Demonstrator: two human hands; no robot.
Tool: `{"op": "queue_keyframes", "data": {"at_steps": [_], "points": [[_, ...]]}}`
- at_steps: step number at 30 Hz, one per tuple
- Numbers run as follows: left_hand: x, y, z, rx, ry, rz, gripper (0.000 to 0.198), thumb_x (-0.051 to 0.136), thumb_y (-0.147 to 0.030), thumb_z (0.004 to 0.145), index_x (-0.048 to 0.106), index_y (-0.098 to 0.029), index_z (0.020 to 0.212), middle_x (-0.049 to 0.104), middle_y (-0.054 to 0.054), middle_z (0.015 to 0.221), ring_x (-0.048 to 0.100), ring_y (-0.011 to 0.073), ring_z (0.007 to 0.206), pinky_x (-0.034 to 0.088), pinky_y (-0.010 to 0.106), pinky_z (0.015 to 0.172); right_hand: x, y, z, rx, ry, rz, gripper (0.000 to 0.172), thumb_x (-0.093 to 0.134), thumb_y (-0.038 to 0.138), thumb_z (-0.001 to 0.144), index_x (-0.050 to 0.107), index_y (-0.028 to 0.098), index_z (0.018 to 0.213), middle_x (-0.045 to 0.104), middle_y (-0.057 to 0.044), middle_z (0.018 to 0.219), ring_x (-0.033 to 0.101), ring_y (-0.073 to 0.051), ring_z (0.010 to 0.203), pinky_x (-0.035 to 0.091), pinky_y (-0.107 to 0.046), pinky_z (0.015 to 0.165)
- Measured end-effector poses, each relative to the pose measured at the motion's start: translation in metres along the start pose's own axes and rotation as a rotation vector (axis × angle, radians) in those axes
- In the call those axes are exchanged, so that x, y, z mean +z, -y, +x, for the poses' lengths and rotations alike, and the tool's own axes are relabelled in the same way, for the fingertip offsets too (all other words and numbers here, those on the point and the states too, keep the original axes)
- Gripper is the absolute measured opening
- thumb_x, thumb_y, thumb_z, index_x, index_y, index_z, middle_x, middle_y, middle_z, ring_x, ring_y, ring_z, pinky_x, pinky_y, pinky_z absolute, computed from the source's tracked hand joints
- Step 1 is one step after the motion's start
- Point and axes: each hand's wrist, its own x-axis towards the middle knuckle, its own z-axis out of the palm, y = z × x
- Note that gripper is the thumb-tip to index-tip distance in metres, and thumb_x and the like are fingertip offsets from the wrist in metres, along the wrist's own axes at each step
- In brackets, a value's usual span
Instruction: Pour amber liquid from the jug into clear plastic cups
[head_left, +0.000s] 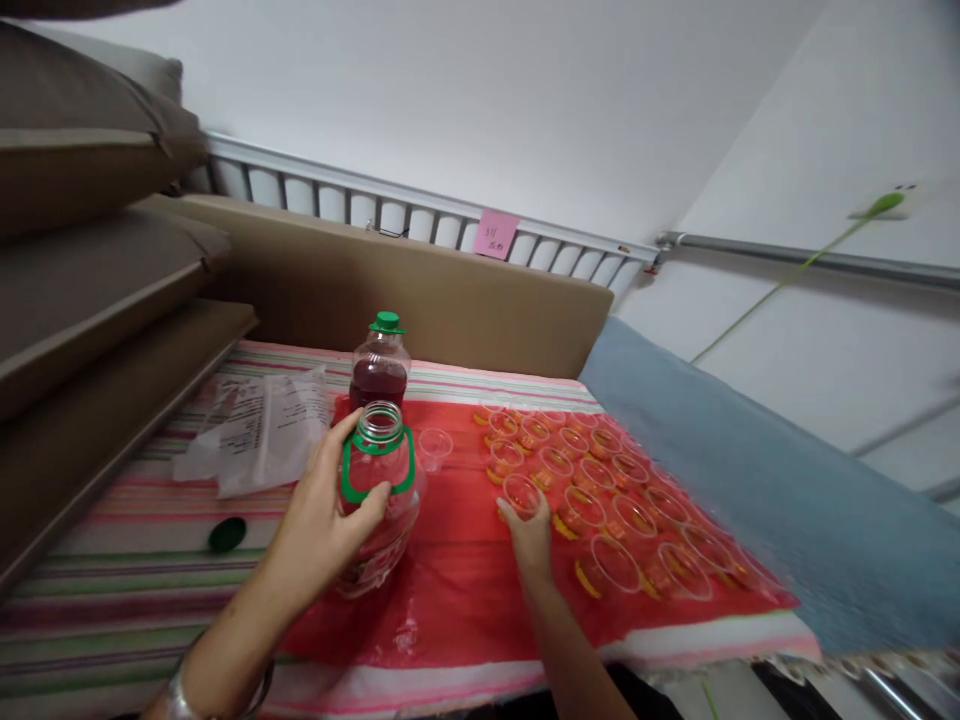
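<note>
My left hand point(330, 510) grips a clear plastic jug point(386, 540) with a green handle ring; its mouth is uncapped. With fingers around its sides, my right hand point(531, 540) holds a clear plastic cup point(521, 492) at the near left of a group of similar cups point(592, 510). Yellow-orange patches show at the bases of several cups; I cannot make out what they are. Behind the jug stands a second jug point(380, 382) with dark red liquid and a green cap. One separate clear cup point(435, 447) sits between the jugs and the group.
A red plastic sheet point(465, 590) covers part of the striped cloth point(172, 580). A dark green cap point(227, 534) and clear printed bags point(262, 425) lie on the left. Stacked brown cushions point(82, 210) rise at left; a cardboard-coloured panel point(450, 300) and radiator point(330, 203) stand behind.
</note>
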Motion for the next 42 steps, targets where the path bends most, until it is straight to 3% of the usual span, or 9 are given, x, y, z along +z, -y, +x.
{"op": "queue_keyframes", "data": {"at_steps": [4, 7, 11, 16, 21, 31, 42], "points": [[0.0, -0.001, 0.0, -0.006, 0.023, -0.029, 0.06, 0.054, -0.028, 0.082, 0.033, -0.016, 0.137, 0.047, 0.013, 0.14, 0.043, 0.0249, 0.13, 0.032, 0.045, 0.111, 0.003, -0.001, 0.003, 0.005, 0.01, 0.001, 0.079, 0.071, 0.05, 0.05, 0.051, 0.013, 0.116, 0.059, -0.019, 0.124, 0.058, -0.032, 0.114, 0.048, -0.042, 0.096], [-0.001, -0.001, -0.001, -0.027, 0.033, -0.067, 0.062, 0.054, -0.026, 0.08, 0.032, -0.016, 0.137, 0.045, 0.013, 0.142, 0.041, 0.0247, 0.132, 0.029, 0.046, 0.113, -0.004, 0.023, -0.005, -0.026, 0.076, 0.014, 0.072, 0.072, 0.048, 0.053, 0.052, 0.014, 0.113, 0.06, -0.019, 0.123, 0.06, -0.032, 0.11, 0.049, -0.044, 0.094], [-0.001, -0.002, -0.002, -0.065, 0.036, -0.107, 0.063, 0.054, -0.024, 0.078, 0.032, -0.017, 0.138, 0.046, 0.013, 0.14, 0.042, 0.0257, 0.131, 0.03, 0.047, 0.111, -0.005, 0.094, -0.02, -0.141, 0.292, 0.059, 0.067, 0.076, 0.045, 0.057, 0.051, 0.018, 0.114, 0.059, -0.017, 0.126, 0.058, -0.031, 0.115, 0.047, -0.046, 0.098], [0.001, -0.002, -0.003, -0.076, 0.005, -0.117, 0.066, 0.054, -0.023, 0.076, 0.031, -0.015, 0.137, 0.048, 0.015, 0.138, 0.044, 0.0268, 0.129, 0.033, 0.046, 0.109, 0.011, 0.195, -0.043, -0.414, 0.545, 0.03, 0.066, 0.079, 0.04, 0.058, 0.051, 0.021, 0.114, 0.06, -0.015, 0.127, 0.055, -0.03, 0.121, 0.044, -0.047, 0.102], [0.001, -0.001, -0.003, -0.054, 0.003, -0.122, 0.064, 0.053, -0.021, 0.076, 0.034, -0.013, 0.136, 0.048, 0.016, 0.137, 0.043, 0.0263, 0.129, 0.032, 0.046, 0.11, 0.023, 0.253, -0.062, -0.677, 0.632, -0.151, 0.058, 0.076, 0.036, 0.064, 0.054, 0.021, 0.115, 0.064, -0.013, 0.121, 0.06, -0.03, 0.114, 0.044, -0.05, 0.1], [-0.003, -0.002, -0.002, -0.005, 0.007, -0.121, 0.062, 0.054, -0.017, 0.075, 0.035, -0.015, 0.134, 0.049, 0.013, 0.137, 0.044, 0.0249, 0.127, 0.032, 0.046, 0.11, 0.03, 0.289, -0.079, -1.102, 0.65, -0.488, 0.044, 0.064, 0.027, 0.076, 0.055, 0.023, 0.118, 0.065, -0.009, 0.116, 0.061, -0.028, 0.108, 0.048, -0.045, 0.092], [-0.005, -0.005, -0.003, 0.006, 0.005, -0.124, 0.061, 0.054, -0.017, 0.075, 0.034, -0.018, 0.133, 0.05, 0.013, 0.136, 0.046, 0.0264, 0.127, 0.034, 0.05, 0.108, 0.031, 0.294, -0.072, -1.299, 0.65, -0.607, 0.042, 0.058, 0.019, 0.077, 0.054, 0.024, 0.119, 0.063, -0.008, 0.116, 0.057, -0.027, 0.107, 0.046, -0.045, 0.091]]}}
